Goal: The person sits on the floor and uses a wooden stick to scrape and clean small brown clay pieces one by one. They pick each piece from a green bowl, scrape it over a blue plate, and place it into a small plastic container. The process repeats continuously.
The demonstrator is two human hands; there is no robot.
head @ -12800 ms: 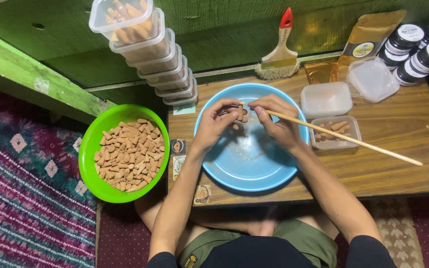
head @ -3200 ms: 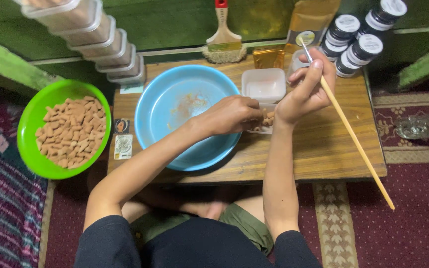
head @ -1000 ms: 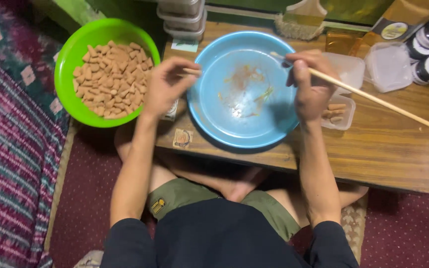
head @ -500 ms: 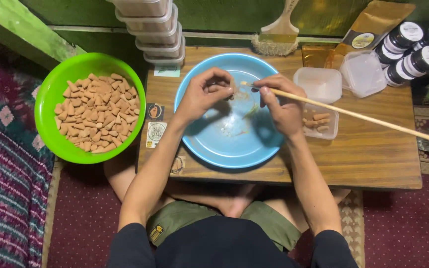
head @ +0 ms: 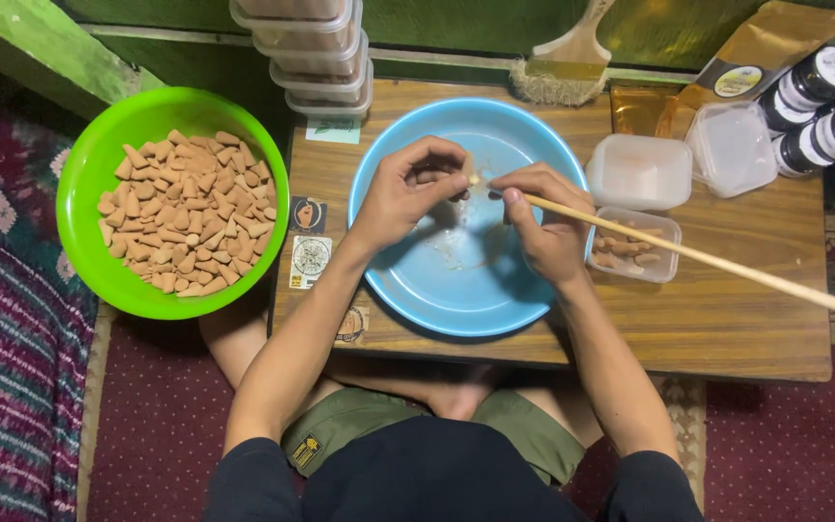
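Low on the wooden table (head: pixel 727 309), both hands meet over the round blue plastic basin (head: pixel 456 290), catching crumbs: left hand (head: pixel 408 198) pinching a small tan cone (head: pixel 473 179), right hand (head: pixel 543 217) gripping the long wooden stick (head: pixel 707 259).

The left hand (head: pixel 408 193) hid most of the small piece pinched at the stick (head: pixel 688 253) tip. The stick ran off the right edge. The top edge cut the tubs (head: pixel 316 58) and the brush (head: pixel 572 58).

Left hand (head: pixel 408 198) back from green bowl (head: pixel 99 155), now meeting stick (head: pixel 688 256) tip over blue basin (head: pixel 417 290).
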